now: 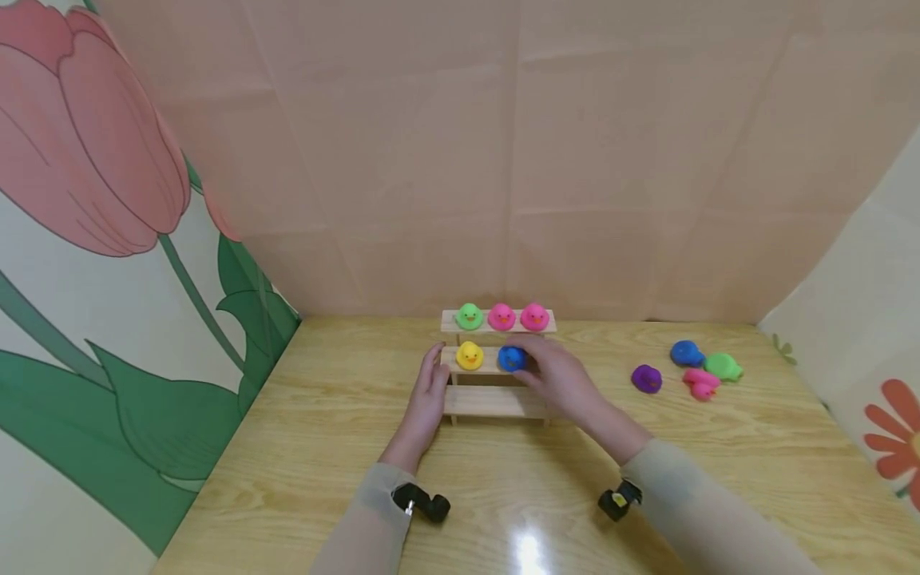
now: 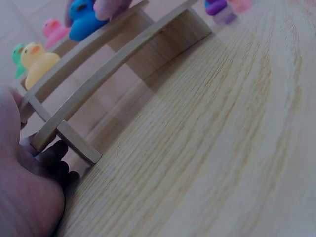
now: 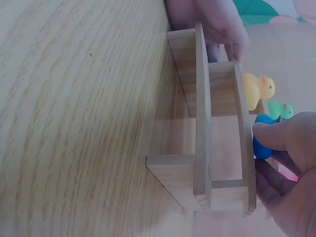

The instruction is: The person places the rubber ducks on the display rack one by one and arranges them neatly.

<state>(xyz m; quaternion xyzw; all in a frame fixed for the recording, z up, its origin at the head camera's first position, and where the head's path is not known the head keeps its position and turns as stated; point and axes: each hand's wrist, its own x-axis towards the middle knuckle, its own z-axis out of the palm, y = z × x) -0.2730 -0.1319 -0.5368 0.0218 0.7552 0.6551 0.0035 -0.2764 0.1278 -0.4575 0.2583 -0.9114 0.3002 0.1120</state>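
Note:
A three-tier wooden stand point(image 1: 496, 402) is on the table, its lowest step bare. My left hand point(image 1: 429, 393) holds the stand's left end; in the left wrist view, its fingers point(image 2: 58, 154) curl in beside the leg under the lowest step. My right hand point(image 1: 561, 375) pinches a blue rubber duck point(image 1: 511, 358) between thumb and fingers at the middle step, right of a yellow duck point(image 1: 469, 355). The right wrist view has the thumb point(image 3: 270, 136) across the blue duck point(image 3: 261, 143). Along the top step sit a green duck point(image 1: 469, 316) and two pink ducks point(image 1: 501, 317).
To the right on the wooden table point(image 1: 323, 399) lie a purple duck point(image 1: 647, 378), a blue duck point(image 1: 687, 353), a green duck point(image 1: 723, 366) and pink ducks point(image 1: 700, 383), some tipped over. A pinkish-beige sheet point(image 1: 503, 160) hangs behind the table; flower-patterned panels stand at both sides.

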